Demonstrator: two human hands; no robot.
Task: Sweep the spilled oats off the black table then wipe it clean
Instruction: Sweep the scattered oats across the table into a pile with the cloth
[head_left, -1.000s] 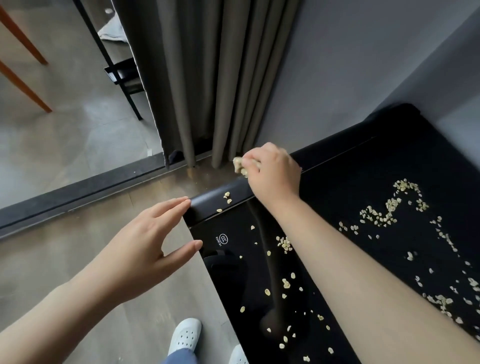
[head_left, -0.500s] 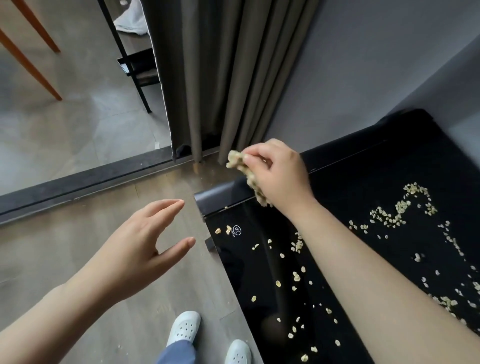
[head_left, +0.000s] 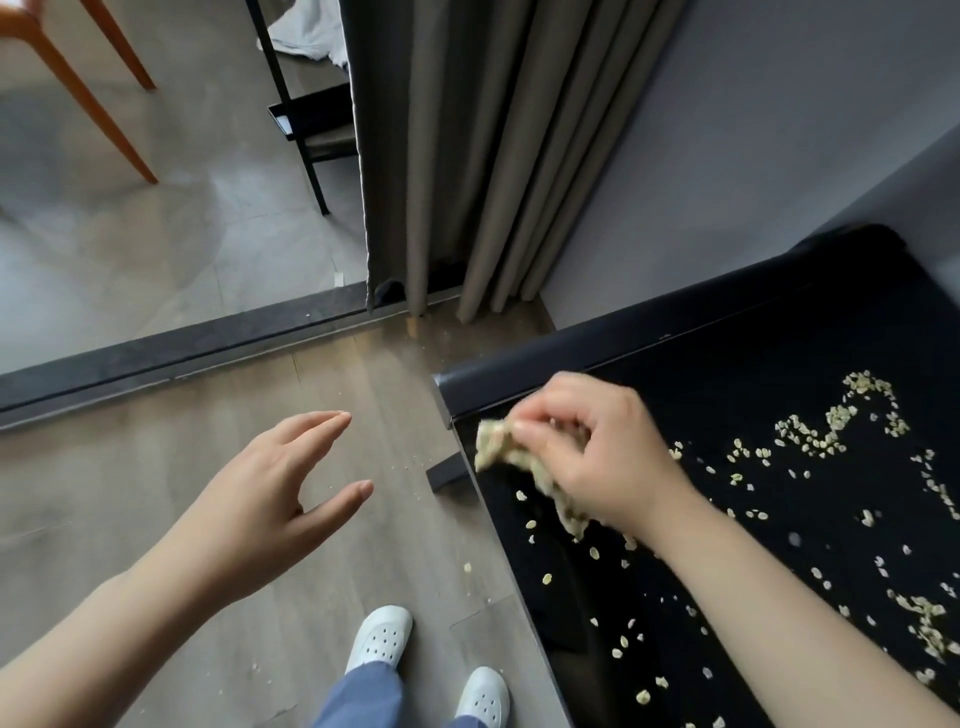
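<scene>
Oats (head_left: 810, 441) lie scattered to the right of the right hand (head_left: 597, 457), whose grip pinches a clump of them over the black tabletop (head_left: 779, 332) corner, while the left hand (head_left: 270, 493), fingers spread, waits cupped off the edge above the wood floor (head_left: 156, 467).

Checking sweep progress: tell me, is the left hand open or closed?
Open: the left hand has fingers spread, holding nothing, off the black table.

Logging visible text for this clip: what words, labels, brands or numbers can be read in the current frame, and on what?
None can be read. The black table, the oats, the white shoes, the curtain and the wall show no legible text; the right hand covers the table's near corner.
</scene>
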